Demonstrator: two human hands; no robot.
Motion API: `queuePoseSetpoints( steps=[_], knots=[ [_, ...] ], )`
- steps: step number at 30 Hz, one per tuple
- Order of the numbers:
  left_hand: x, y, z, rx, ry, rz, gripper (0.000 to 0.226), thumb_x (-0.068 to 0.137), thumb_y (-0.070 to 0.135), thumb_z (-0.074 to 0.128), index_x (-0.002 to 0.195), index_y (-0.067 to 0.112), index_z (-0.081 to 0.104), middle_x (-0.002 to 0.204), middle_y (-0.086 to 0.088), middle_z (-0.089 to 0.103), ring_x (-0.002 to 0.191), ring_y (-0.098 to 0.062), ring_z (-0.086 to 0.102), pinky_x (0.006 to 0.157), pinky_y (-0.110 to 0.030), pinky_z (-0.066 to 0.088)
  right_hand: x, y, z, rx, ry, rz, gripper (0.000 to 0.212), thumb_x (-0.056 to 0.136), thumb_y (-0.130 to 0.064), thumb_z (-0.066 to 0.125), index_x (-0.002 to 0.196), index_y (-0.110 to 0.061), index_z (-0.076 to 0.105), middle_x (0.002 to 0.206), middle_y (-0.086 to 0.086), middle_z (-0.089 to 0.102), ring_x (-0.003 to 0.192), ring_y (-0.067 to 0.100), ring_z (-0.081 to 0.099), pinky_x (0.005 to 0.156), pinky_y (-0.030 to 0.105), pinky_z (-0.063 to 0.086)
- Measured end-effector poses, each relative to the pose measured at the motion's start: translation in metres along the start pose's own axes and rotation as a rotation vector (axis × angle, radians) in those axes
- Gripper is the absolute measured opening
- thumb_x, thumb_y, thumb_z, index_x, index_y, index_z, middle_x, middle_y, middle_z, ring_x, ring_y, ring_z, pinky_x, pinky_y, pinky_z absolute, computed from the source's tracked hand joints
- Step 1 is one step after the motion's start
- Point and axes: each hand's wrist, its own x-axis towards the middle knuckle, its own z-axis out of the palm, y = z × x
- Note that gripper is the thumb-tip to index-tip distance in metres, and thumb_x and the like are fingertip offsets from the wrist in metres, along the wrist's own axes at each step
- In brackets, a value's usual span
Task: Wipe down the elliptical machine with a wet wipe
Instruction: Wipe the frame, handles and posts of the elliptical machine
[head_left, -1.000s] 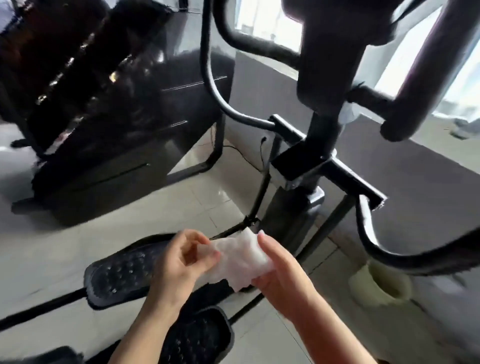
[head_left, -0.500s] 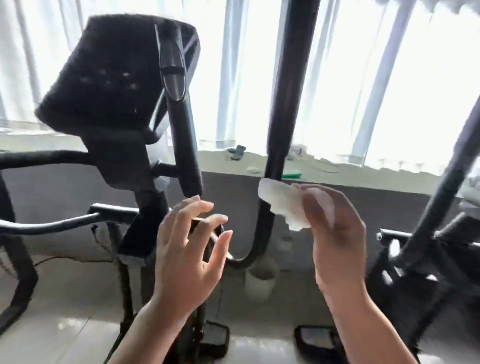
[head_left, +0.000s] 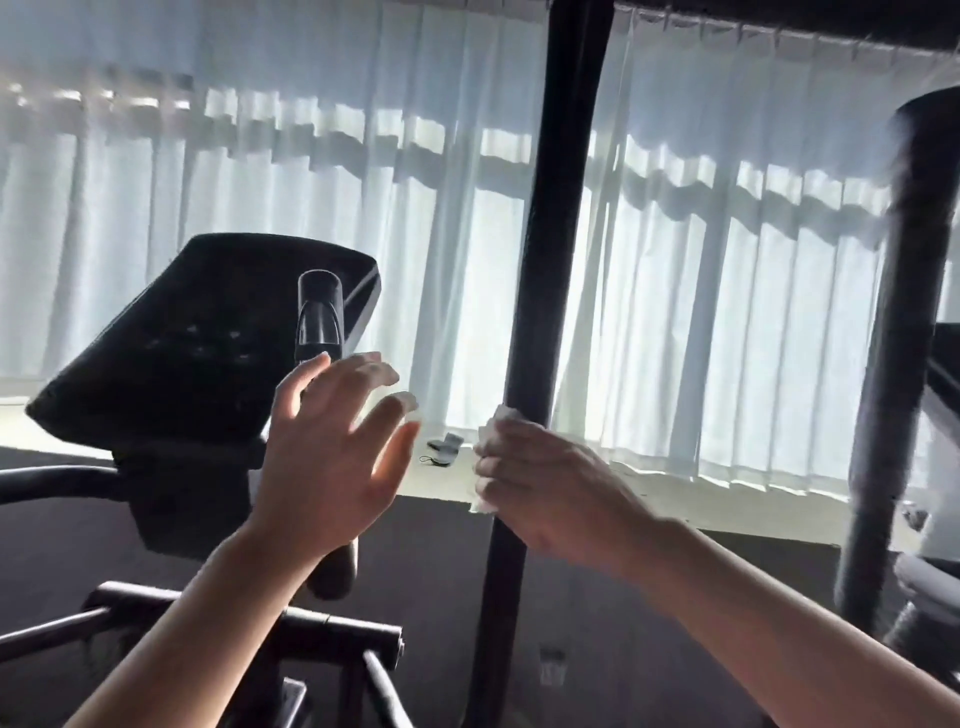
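Note:
The elliptical machine's tall black handlebar pole (head_left: 563, 234) runs up the middle of the view. My right hand (head_left: 545, 488) grips the white wet wipe (head_left: 493, 431) and holds it against the pole's left side at about window-sill height. My left hand (head_left: 332, 452) hovers in the air with fingers spread, holding nothing, in front of the short black grip (head_left: 318, 317). The machine's dark console (head_left: 202, 343) tilts at the left, its face in shadow.
A second black pole (head_left: 893, 364) stands at the right edge. Black frame bars (head_left: 332, 629) cross low at the left. White curtains (head_left: 260, 208) cover the bright window; small dark items (head_left: 444, 448) lie on the sill.
The view has tilted up from the pedals and floor to the window. My right hand carried the wipe onto the centre pole. My left hand let go of the wipe and rose.

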Motion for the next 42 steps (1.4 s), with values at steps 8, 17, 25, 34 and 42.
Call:
queuePoseSetpoints(
  steps=[8,17,25,34,42],
  knots=[
    [0.055,-0.019,0.006,-0.076,0.022,-0.038,0.029,0.095,0.034,0.047,0.097,0.017,0.07,0.107,-0.001,0.064,0.112,-0.019,0.057,0.108,-0.042,0.026,0.076,0.115,-0.063,-0.239,-0.148,-0.086,0.023,0.092,-0.011,0.049,0.088,-0.017,0.071,0.082,-0.001,0.071,0.087,0.021,0.067,0.101,0.034,0.039],
    [0.121,-0.046,0.041,-0.043,-0.025,-0.186,0.043,0.091,0.047,0.038,0.113,0.02,0.063,0.12,-0.002,0.06,0.128,-0.023,0.047,0.113,-0.051,0.014,0.163,0.225,-0.141,-0.549,0.083,0.274,0.028,0.09,-0.013,0.044,0.094,-0.008,0.071,0.097,0.012,0.071,0.1,0.031,0.063,0.105,0.04,0.04],
    [0.12,-0.05,0.043,-0.091,0.05,-0.213,0.056,0.093,0.053,0.035,0.137,0.021,0.051,0.145,-0.007,0.049,0.144,-0.023,0.029,0.115,-0.06,0.007,0.12,0.148,-0.111,-0.006,-0.343,0.194,0.02,0.096,-0.022,0.057,0.084,-0.017,0.072,0.079,-0.007,0.07,0.08,0.0,0.058,0.108,0.027,0.038],
    [0.119,-0.051,0.044,-0.059,-0.011,-0.159,0.057,0.094,0.051,0.032,0.137,0.019,0.052,0.143,-0.009,0.051,0.142,-0.021,0.029,0.116,-0.059,0.008,0.183,0.249,-0.147,-0.33,0.111,0.396,0.021,0.097,-0.017,0.054,0.1,-0.003,0.07,0.105,0.009,0.071,0.109,0.028,0.063,0.107,0.041,0.04],
    [0.118,-0.052,0.041,-0.19,0.066,-0.176,0.056,0.095,0.054,0.033,0.138,0.022,0.048,0.144,-0.005,0.05,0.143,-0.019,0.03,0.118,-0.056,0.008,0.124,0.201,-0.094,0.071,0.469,0.398,0.023,0.097,-0.015,0.054,0.1,0.002,0.068,0.113,0.006,0.064,0.112,0.001,0.052,0.095,0.007,0.04]
  ],
)
